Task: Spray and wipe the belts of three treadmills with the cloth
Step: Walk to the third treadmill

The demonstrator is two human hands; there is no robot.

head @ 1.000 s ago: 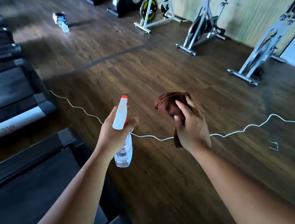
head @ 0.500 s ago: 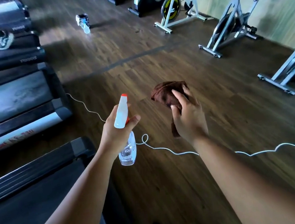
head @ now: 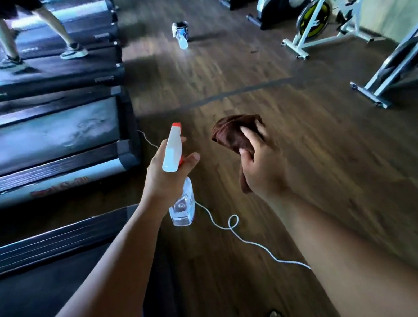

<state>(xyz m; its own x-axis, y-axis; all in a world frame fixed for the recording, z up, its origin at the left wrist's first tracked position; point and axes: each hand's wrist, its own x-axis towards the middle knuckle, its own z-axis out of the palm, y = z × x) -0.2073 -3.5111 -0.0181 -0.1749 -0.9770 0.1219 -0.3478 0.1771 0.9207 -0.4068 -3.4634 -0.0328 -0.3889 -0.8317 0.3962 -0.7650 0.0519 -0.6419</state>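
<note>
Two items are held: left hand [head: 162, 179] grips a spray bottle [head: 181, 205], right hand [head: 263, 171] clutches the brown cloth [head: 231, 133]; a streaked treadmill belt [head: 31, 142] lies at ten o'clock.

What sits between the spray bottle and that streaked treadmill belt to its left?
In the head view, between the spray bottle and the streaked belt lie the treadmill's grey end cap and a white cord.

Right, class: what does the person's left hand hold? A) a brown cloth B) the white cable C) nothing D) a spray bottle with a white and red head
D: the left hand grips the spray bottle, while the brown cloth is in the right hand.
</note>
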